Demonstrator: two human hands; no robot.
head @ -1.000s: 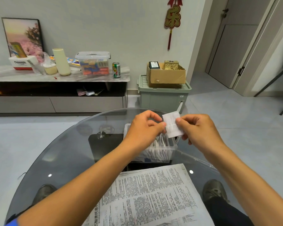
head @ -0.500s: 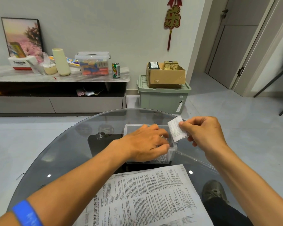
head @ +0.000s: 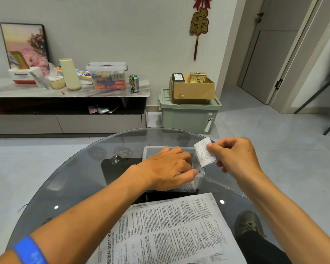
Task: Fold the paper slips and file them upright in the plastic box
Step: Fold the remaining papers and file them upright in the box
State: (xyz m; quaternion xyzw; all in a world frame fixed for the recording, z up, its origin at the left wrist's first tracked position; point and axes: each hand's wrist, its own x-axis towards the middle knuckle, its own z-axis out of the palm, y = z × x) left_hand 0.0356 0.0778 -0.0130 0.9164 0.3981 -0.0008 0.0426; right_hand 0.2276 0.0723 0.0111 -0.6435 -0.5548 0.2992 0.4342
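Seated at a round glass tabletop, both bare forearms reaching in from the near edge. Right hand raised just right of the clear plastic box, grip narrow: thumb and fingertips pinching a folded paper slip by its right edge. Slip tilted, printed face toward the camera, its lower corner hanging over the box's right rim; cannot tell whether touching it. Left hand lying palm down across the open top of the box, fingers reaching down among the filed slips, thumb along the near right corner. Left grip loose and fairly flat; cannot tell whether anything pinched beneath the fingers. Filed slips standing on edge inside the box, visible through the near wall under the hand. Box standing near the middle of the tabletop, above a dark base seen through the glass. Large printed sheet, dense with small text, lying flat at the near edge, between the forearms. Blue wristband on the left forearm. Shoe showing through the glass at lower right.

Beyond, along the wall: low cabinet bearing a framed picture, a cream bottle, a lidded clear bin and a drinks can. Further right, green storage crate on the floor with a cardboard carton on its lid. Red and gold ornament hanging on the wall above.
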